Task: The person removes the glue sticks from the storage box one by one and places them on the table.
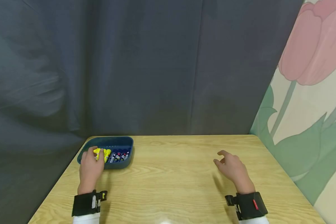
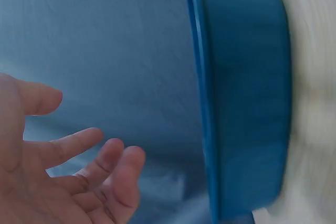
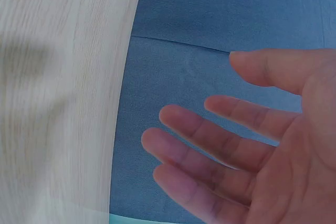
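Note:
My left hand [image 1: 91, 169] reaches over the near left side of a dark blue basket [image 1: 119, 165]. Its thumb and fingers are spread and overlap some yellow sticks [image 1: 108, 154] inside, seen from the head. In the left wrist view, the same hand [image 2: 79, 182] has loosely bent fingers, nothing between them, and is apart from the basket's wall [image 2: 249, 93]. Several dark blue tubes with printed labels [image 1: 118, 156] lie beside the yellow sticks. Over the right part of the table, my right hand [image 1: 233, 169] hovers with relaxed fingers and holds nothing.
The basket stands at the far left corner of a light wooden table [image 1: 168, 177]. A dark grey-blue curtain [image 1: 156, 68] hangs behind the table and along its left side. On the right is a panel with painted tulips [image 1: 305, 102].

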`<state>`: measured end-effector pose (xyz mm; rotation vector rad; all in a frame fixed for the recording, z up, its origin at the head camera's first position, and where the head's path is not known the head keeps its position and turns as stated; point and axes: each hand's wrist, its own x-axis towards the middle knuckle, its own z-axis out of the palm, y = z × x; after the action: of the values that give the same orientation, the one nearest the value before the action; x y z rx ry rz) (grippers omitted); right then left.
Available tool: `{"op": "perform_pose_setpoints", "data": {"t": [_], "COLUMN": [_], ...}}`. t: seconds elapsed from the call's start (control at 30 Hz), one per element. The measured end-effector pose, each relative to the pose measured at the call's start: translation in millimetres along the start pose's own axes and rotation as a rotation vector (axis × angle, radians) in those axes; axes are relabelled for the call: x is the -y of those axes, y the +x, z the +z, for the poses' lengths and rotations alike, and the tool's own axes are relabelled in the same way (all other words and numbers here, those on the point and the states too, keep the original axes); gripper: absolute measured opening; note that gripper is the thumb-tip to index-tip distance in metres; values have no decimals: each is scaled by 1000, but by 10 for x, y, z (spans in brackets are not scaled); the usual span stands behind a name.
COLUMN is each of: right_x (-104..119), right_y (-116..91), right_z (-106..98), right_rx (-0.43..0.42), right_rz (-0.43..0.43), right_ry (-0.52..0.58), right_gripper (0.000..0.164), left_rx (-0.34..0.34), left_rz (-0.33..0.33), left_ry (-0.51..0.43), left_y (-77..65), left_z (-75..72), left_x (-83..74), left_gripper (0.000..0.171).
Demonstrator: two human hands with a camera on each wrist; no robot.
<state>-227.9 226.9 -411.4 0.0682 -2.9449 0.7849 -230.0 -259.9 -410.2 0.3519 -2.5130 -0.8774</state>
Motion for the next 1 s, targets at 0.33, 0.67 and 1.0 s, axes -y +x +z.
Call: {"op": "perform_pose_setpoints", "data": {"t": [0.33, 0.67, 1.0], "right_x": [-36, 8, 32], "right_y": [-16, 2, 19], "right_z": [-11, 20, 34], "right_rx": [-8, -2, 6], "right_rz": [-1, -9, 7], "right_ry": [0, 19, 17], "right_gripper": [45, 51, 56], "left_rx": [4, 107, 182], "left_rz": [-94, -242, -258], "left_ry": [32, 110, 8], "left_y": [113, 181, 250], "left_z": [-68, -147, 2], "left_x": [339, 737, 1027], "left_gripper": [55, 63, 73]}}
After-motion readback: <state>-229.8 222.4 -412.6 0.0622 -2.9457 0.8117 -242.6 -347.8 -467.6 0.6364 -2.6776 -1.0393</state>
